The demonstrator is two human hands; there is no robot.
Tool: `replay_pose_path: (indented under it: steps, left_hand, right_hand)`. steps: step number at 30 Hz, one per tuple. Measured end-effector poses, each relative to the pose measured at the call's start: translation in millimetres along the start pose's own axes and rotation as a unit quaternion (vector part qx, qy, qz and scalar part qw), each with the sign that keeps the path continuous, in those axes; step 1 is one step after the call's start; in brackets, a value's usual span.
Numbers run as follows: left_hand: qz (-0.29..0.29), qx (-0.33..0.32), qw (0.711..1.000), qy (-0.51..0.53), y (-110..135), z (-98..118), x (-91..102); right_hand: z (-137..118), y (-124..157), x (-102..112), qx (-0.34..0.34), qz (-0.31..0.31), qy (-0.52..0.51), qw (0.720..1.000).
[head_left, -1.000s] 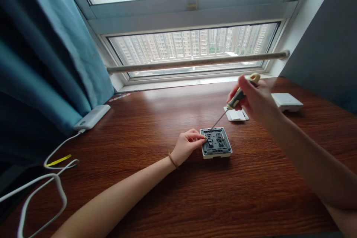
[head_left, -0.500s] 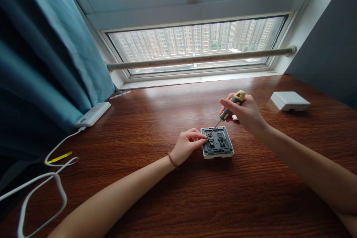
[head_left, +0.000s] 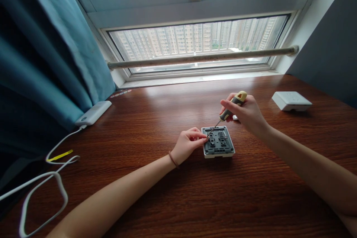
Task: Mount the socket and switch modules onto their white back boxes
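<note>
A wall switch with a white rim and a dark grey inner plate lies on the brown wooden table, its front cover off. My right hand is wrapped round the yellow and grey handle of a screwdriver, which slants down to the left. The screwdriver's tip meets the left part of the grey plate. There my left hand has thumb and forefinger pinched together beside the tip; whatever they hold is too small to make out. A small screw head shows at the plate's right side.
Farther right on the table sits a white switch-like box. A small white piece is partly hidden behind my right hand. At left are a white power strip, its looped cable, a yellow strip and a blue curtain.
The view has shifted very slightly. Both hands, the screwdriver and the wall switch keep their places relative to each other.
</note>
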State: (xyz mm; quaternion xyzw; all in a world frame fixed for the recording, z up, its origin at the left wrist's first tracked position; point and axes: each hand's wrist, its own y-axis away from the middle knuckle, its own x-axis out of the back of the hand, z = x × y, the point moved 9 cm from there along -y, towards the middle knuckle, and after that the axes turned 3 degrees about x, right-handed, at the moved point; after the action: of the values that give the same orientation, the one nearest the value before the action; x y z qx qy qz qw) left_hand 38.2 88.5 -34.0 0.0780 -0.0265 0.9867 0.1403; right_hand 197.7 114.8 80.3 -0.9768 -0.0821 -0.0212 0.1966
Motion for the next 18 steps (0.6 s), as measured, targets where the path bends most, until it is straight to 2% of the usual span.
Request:
replay_pose_path:
  steps: [8,15,18]
  left_hand:
    - [-0.002,-0.001,1.0,-0.006,0,-1,0.1]
    - [-0.003,-0.002,1.0,-0.006,0,0,-0.3]
    - [-0.001,-0.003,1.0,-0.008,0,1,0.0]
  right_hand:
    - [-8,4,-14,-0.003,-0.039,-0.026,0.999]
    - [-31,14,-30,-0.008,-0.181,-0.052,0.982]
    - [-34,15,-27,0.018,-0.168,-0.014,0.986]
